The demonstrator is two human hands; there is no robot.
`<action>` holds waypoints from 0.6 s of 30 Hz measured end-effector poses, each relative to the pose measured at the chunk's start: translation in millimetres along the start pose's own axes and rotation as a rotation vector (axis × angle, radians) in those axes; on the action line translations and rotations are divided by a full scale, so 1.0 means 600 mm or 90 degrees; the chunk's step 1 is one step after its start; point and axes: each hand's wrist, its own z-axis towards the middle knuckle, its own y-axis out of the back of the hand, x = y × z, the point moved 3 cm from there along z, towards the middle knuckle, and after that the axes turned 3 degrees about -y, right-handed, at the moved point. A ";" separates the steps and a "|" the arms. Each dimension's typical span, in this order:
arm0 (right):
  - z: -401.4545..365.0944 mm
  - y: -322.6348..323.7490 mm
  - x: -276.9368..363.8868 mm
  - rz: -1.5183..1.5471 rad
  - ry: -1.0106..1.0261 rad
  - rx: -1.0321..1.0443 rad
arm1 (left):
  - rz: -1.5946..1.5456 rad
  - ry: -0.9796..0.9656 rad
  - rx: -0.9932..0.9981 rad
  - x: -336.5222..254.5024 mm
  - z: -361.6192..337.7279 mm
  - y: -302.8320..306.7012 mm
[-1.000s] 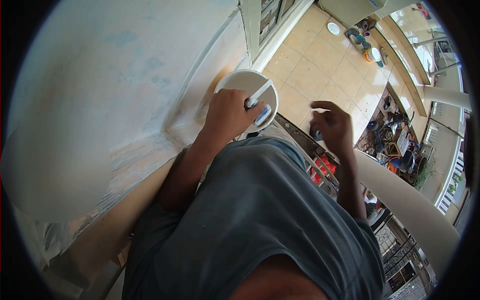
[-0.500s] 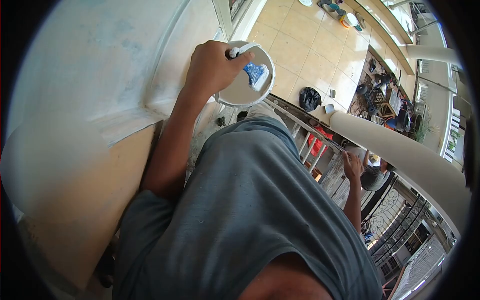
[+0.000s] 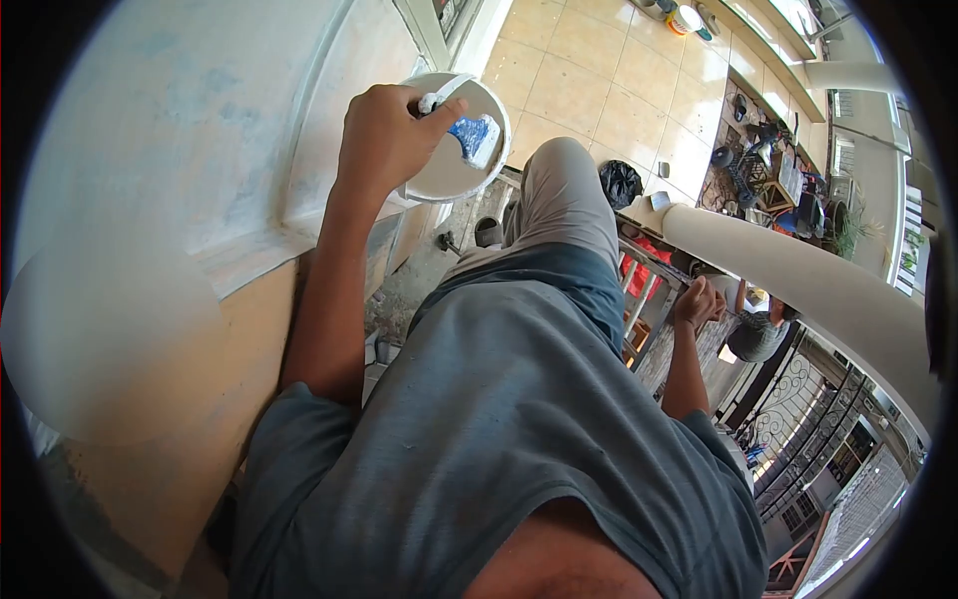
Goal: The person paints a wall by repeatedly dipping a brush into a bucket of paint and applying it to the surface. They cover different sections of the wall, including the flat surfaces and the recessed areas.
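Note:
My left hand (image 3: 391,140) is closed around the rim and handle side of a white bucket (image 3: 502,150), together with a paintbrush. The brush's blue and whitish head (image 3: 476,140) lies over the bucket's opening, below my fingers. Pale off-white paint (image 3: 439,172) shows inside. At the right, my right hand (image 3: 702,302) has curled fingers beside the metal railing (image 3: 636,299); what it grips, if anything, is too small to tell.
A pale, patchily painted wall (image 3: 220,130) stands at the left. My raised knee (image 3: 561,190) is ahead. Beyond the railing are a black bag (image 3: 621,183), a thick cream column (image 3: 788,265) and another person's head (image 3: 755,337). Tiled floor (image 3: 569,80) lies beyond.
My left hand, bucket and brush have shifted left in view. One knee has risen into sight. My right hand's fingers, more extended before, are now curled.

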 end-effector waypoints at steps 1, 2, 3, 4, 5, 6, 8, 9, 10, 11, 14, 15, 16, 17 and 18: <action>0.002 -0.004 -0.006 0.011 0.010 0.006 | -0.009 0.007 0.002 0.002 0.000 0.000; 0.003 -0.012 -0.016 0.021 0.021 0.013 | -0.018 0.014 0.005 0.002 0.000 0.000; 0.003 -0.010 -0.011 0.032 0.029 0.017 | -0.027 0.019 0.007 0.003 0.001 -0.002; 0.002 -0.004 -0.007 0.016 0.026 0.018 | -0.028 0.018 0.004 0.003 0.000 -0.004; 0.001 0.003 0.004 0.002 0.025 0.016 | -0.029 0.015 -0.003 0.003 0.000 -0.003; 0.000 0.007 0.019 -0.012 0.025 0.013 | -0.031 0.013 -0.010 0.005 0.002 -0.004; -0.022 0.013 0.023 -0.016 0.045 0.010 | -0.041 0.022 0.004 0.010 0.002 -0.009; -0.022 0.015 0.021 -0.016 0.059 0.007 | -0.047 0.027 0.007 0.011 0.003 -0.010; -0.013 0.011 0.016 0.000 0.061 0.026 | -0.051 0.038 0.006 0.010 0.003 -0.010; -0.005 0.010 0.012 0.011 0.061 0.032 | -0.054 0.048 0.008 0.010 0.001 -0.009; 0.000 0.016 0.032 0.039 0.035 0.042 | -0.067 0.087 0.022 0.007 -0.002 -0.005; -0.005 0.014 0.031 0.061 0.039 0.034 | -0.074 0.100 0.027 0.006 -0.006 -0.003; -0.005 0.012 0.027 0.081 0.044 0.026 | -0.094 0.108 0.032 0.000 -0.010 0.002; 0.001 0.009 0.022 0.099 0.049 0.018 | -0.106 0.109 0.013 -0.007 -0.013 0.007; 0.003 0.007 0.019 0.155 0.048 0.006 | -0.117 0.110 -0.002 -0.014 -0.015 0.012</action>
